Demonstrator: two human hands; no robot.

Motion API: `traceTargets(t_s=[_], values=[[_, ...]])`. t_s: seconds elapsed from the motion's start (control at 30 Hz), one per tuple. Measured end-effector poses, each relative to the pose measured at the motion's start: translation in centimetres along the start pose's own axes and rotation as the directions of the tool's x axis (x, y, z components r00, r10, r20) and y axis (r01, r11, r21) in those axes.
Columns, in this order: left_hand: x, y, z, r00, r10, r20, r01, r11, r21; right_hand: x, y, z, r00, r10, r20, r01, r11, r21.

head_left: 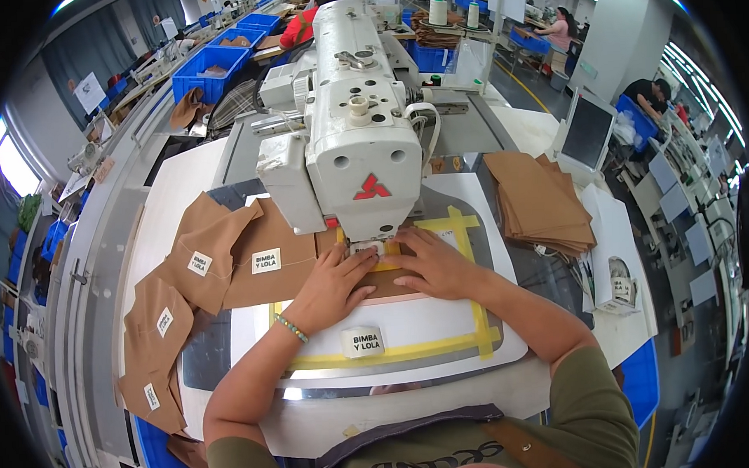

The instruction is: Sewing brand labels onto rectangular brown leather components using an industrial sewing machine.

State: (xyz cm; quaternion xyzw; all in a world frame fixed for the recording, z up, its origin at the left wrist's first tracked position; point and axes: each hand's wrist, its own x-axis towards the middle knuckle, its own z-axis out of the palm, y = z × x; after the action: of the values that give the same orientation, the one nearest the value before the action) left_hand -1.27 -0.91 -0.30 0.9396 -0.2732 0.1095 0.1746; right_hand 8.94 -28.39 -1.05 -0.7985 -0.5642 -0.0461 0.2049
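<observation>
Flat brown leather panel (390, 281), thin and likely limp, lies pressed under the left hand (333, 286) and right hand (432, 263), palms open and flat, beneath the white sewing machine (356, 127).

I am pressing a flat brown fabric piece (390, 281) under the machine head; a small white label (365, 249), partly hidden, seems to be lying on it.
</observation>
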Motion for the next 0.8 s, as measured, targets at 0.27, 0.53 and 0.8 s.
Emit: traceTargets(t_s=[0.27, 0.53, 0.8], values=[[0.05, -0.15, 0.02, 0.999, 0.033, 0.003, -0.034, 0.999, 0.042, 0.12, -0.42, -0.5, 0.998, 0.046, 0.032, -0.047, 0.999, 0.017], [0.12, -0.27, -0.14, 0.999, -0.001, 0.037, 0.0, 1.0, 0.01, 0.14, -0.5, -0.55, 0.998, 0.056, 0.032, -0.057, 0.998, 0.02], [0.03, -0.52, 0.16, 0.999, 0.021, -0.041, -0.022, 0.999, -0.044, 0.13, -0.42, -0.71, 0.998, 0.042, 0.035, -0.043, 0.999, 0.007]])
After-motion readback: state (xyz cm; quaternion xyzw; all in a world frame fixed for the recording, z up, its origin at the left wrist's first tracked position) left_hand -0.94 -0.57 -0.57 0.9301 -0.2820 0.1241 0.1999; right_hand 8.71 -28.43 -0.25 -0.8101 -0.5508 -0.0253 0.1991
